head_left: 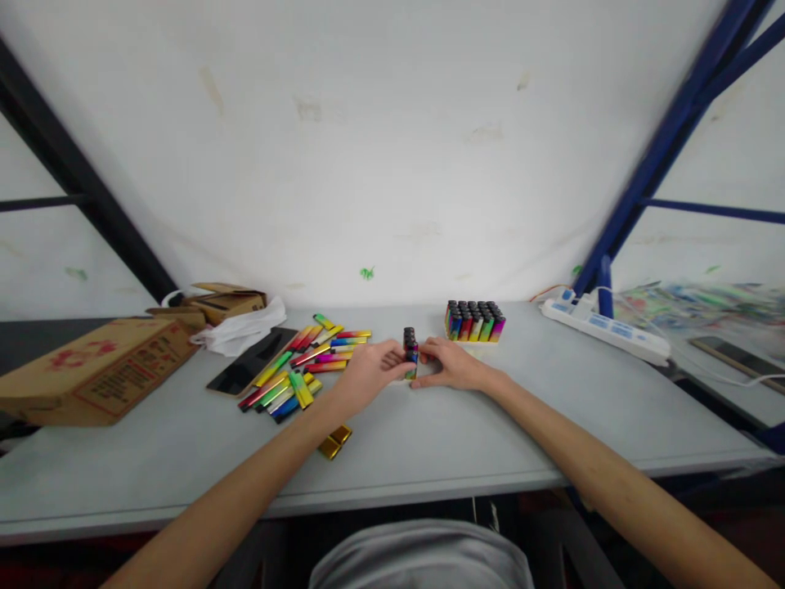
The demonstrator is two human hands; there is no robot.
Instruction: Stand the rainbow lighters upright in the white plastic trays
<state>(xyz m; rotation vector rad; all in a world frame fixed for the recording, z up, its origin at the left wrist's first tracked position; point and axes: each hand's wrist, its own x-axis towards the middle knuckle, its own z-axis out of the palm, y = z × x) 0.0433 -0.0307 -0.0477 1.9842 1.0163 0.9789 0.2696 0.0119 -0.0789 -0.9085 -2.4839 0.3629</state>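
Note:
A short row of upright lighters (410, 353) with black tops stands on the grey table in front of me. My left hand (379, 366) closes on the row from the left, its fingertips against the lighters. From the right, the thumb and fingers of my right hand (446, 365) press on the same row. Many colourful lighters (302, 389) lie loose in a pile to the left. Behind my right hand, a block of upright lighters (475, 322) stands packed together. Two gold pieces (335, 440) lie near my left forearm.
At the left are a cardboard box (98, 368), a smaller open box (226, 303), a white plastic bag (242, 327) and a dark tablet (253, 362). A white power strip (604, 329) lies at the right, by a blue metal frame (650, 164). The table's front edge (417, 497) is close to me.

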